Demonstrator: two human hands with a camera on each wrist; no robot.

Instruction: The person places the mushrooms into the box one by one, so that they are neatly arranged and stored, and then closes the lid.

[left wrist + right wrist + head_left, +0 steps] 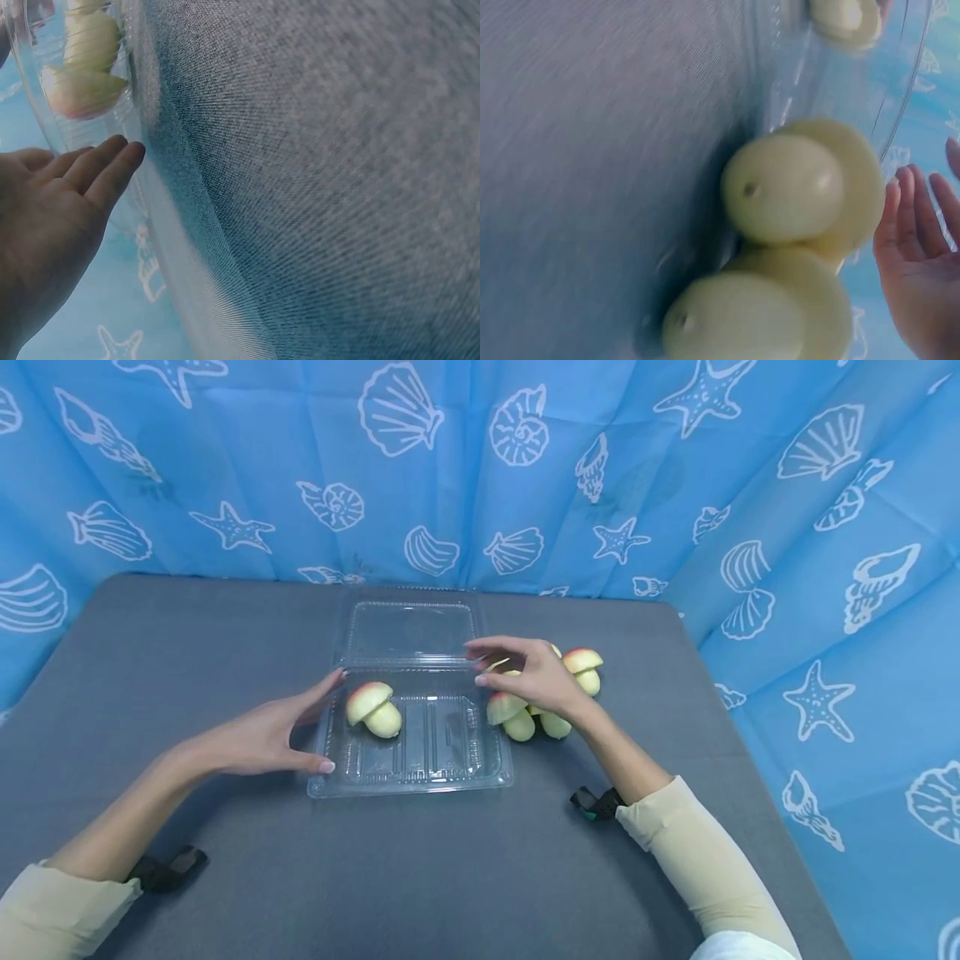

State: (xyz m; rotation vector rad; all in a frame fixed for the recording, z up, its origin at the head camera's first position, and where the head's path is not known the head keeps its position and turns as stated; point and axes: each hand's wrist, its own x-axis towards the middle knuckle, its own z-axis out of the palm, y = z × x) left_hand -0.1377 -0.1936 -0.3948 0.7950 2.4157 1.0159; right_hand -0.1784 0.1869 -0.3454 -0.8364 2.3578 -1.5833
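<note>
A clear plastic clamshell box (pixel 420 781) lies on the table with its lid (pixel 412 631) folded back. Inside its left part rests one toy mushroom (pixel 382 718), cream with a reddish cap edge. My left hand (pixel 262 735) is at the box's left side, thumb and fingers spread along the rim, holding nothing. Above the box's right edge is my right hand (pixel 536 675), fingers apart and lightly bent, with no thing in its grasp. Beneath and beside it several more mushrooms (pixel 517 725) are bunched against the box's right side, partly hidden by the hand.
Grey cloth covers the table (pixel 450 877). A blue curtain (pixel 465 477) with white shells and starfish hangs behind and along the right side. Each forearm carries a black wrist device (pixel 596 803).
</note>
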